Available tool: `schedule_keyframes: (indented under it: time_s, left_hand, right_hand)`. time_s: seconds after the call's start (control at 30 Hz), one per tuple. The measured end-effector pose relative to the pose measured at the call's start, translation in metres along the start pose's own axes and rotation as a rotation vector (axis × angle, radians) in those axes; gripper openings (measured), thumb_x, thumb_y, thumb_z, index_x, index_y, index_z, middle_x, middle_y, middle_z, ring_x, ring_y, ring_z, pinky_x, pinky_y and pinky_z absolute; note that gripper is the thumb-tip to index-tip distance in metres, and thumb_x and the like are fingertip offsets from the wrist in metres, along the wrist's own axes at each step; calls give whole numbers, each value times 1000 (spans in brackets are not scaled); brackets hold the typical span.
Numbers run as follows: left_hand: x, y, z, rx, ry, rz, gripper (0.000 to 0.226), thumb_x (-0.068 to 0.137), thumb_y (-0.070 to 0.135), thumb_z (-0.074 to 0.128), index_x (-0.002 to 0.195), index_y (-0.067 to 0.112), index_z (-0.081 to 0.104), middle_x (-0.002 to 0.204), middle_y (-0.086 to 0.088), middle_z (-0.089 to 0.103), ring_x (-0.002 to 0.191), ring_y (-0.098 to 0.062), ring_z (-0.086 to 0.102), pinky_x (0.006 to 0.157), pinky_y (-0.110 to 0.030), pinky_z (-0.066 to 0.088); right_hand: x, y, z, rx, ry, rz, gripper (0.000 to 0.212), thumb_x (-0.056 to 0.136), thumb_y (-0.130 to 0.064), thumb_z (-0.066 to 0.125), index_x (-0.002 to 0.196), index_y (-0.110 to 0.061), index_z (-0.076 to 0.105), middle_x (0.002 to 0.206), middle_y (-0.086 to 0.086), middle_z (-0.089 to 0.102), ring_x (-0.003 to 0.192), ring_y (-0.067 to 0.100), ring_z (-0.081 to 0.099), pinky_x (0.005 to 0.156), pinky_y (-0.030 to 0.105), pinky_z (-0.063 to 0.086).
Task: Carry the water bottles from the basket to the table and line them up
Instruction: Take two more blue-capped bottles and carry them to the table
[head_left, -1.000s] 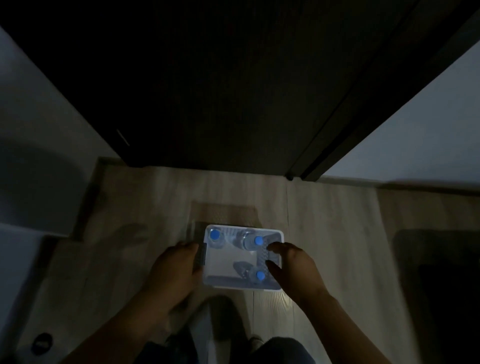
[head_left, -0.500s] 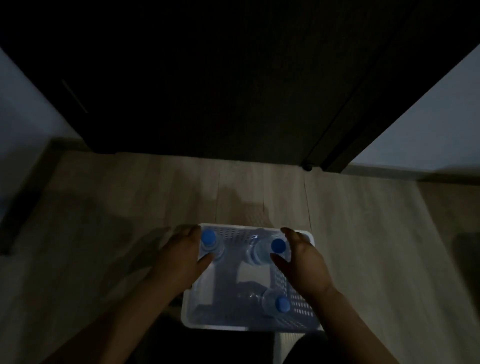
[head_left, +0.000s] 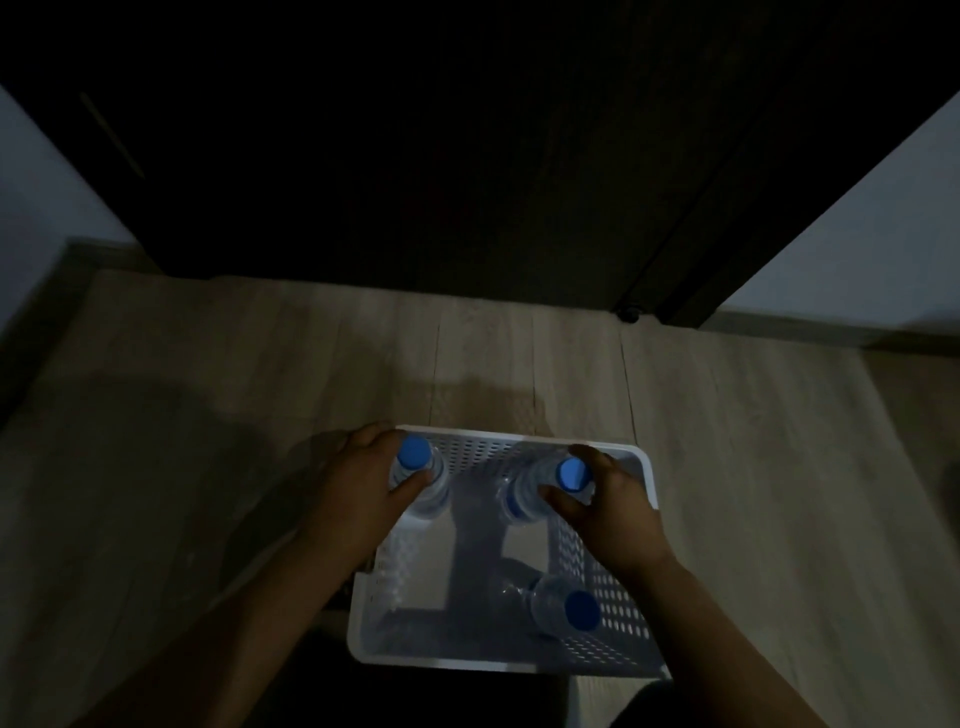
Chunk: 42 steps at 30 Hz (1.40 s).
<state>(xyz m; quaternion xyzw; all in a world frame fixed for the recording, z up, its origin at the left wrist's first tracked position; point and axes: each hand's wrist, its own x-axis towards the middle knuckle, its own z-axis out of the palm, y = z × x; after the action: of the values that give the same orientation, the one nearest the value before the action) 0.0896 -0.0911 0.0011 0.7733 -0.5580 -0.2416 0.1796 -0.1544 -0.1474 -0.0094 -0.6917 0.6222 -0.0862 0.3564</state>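
The left grip (head_left: 363, 493) is curled round the neck of the first water bottle (head_left: 415, 457), the right grip (head_left: 613, 514) round the second water bottle (head_left: 571, 474), each taken just under its cap, probably for a straight upward lift. A third bottle (head_left: 576, 610) stands beside the right wrist. The basket (head_left: 467, 662) walls are close outside both grips; free room is judged above only

Dim bluish light barely reaching the scene, soft shadows spreading over the wood floor (head_left: 727, 467) at left, the dark door (head_left: 467, 156) sinking into black, blue caps (head_left: 573, 474) glowing faintly, edges bowing from wide-angle distortion, grain softening detail.
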Motion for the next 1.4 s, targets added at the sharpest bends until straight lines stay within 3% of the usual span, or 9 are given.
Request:
schedule_keyframes:
  time_s: [0.17, 0.43, 0.67, 0.8, 0.93, 1.07, 1.23, 1.3, 1.4]
  left_hand:
    - [-1, -4, 11, -103, 57, -17, 56, 84, 40, 64, 133, 17, 48, 139, 0, 48, 123, -15, 46, 97, -20, 31]
    - [-5, -7, 24, -364, 134, -60, 45, 84, 21, 67, 126, 10, 56, 126, -5, 60, 113, -13, 53, 95, -21, 38]
    - [-4, -8, 25, -401, 138, 4, 42, 83, 19, 68, 122, 6, 59, 121, -6, 62, 111, -16, 57, 100, -29, 44]
    - [-4, -6, 27, -425, 147, 23, 35, 83, 18, 69, 116, 10, 60, 108, 6, 61, 94, 3, 55, 81, -3, 41]
    - [-2, 2, 24, -567, 153, 87, 21, 82, 13, 68, 101, 16, 60, 90, 20, 58, 86, 19, 56, 73, 5, 40]
    - [-3, 16, 11, -652, 225, 192, 23, 83, 43, 62, 100, 29, 55, 94, 17, 59, 91, 12, 57, 77, 1, 42]
    - [-7, 45, -10, -815, 308, 264, 21, 83, 41, 50, 102, 32, 49, 94, 3, 58, 86, -1, 58, 78, -9, 46]
    - [-7, 57, -27, -846, 333, 281, 19, 84, 42, 49, 100, 31, 49, 90, -4, 58, 81, -11, 58, 74, -18, 49]
    - [-5, 75, -56, -839, 366, 314, 18, 86, 45, 49, 97, 31, 53, 83, 2, 59, 76, -13, 61, 69, -30, 53]
  right_hand:
    - [-1, 1, 10, 139, -25, 15, 53, 85, -32, 66, 134, -22, 48, 129, -4, 59, 119, 15, 55, 101, 34, 46]
    - [-5, 2, 9, 346, -42, -37, 33, 89, -27, 61, 105, -51, 46, 105, -31, 55, 100, -10, 53, 85, 10, 41]
    - [-5, 2, 9, 424, -54, -54, 28, 90, -27, 60, 114, -41, 53, 114, -12, 64, 110, 6, 58, 99, 35, 48]
    - [-8, -3, 3, 460, -13, -99, 33, 90, -28, 59, 122, -23, 56, 115, -5, 64, 109, 10, 60, 98, 42, 49]
    - [-11, -17, 0, 456, 95, -182, 25, 91, -26, 58, 115, -24, 59, 106, -8, 65, 101, 5, 62, 89, 28, 54]
    - [-16, -36, -5, 534, 273, -270, 25, 86, -31, 61, 107, -17, 61, 96, -7, 65, 93, 9, 63, 79, 20, 53]
    - [-22, -65, -20, 561, 460, -390, 22, 86, -28, 54, 92, -8, 59, 82, 0, 60, 76, 12, 58, 68, 18, 48]
    - [-25, -79, -32, 584, 486, -391, 26, 87, -32, 53, 87, -6, 57, 78, 4, 58, 71, 16, 56, 64, 25, 47]
    - [-31, -102, -56, 623, 484, -364, 32, 86, -38, 54, 86, -6, 57, 74, 7, 58, 67, 24, 56, 61, 39, 49]
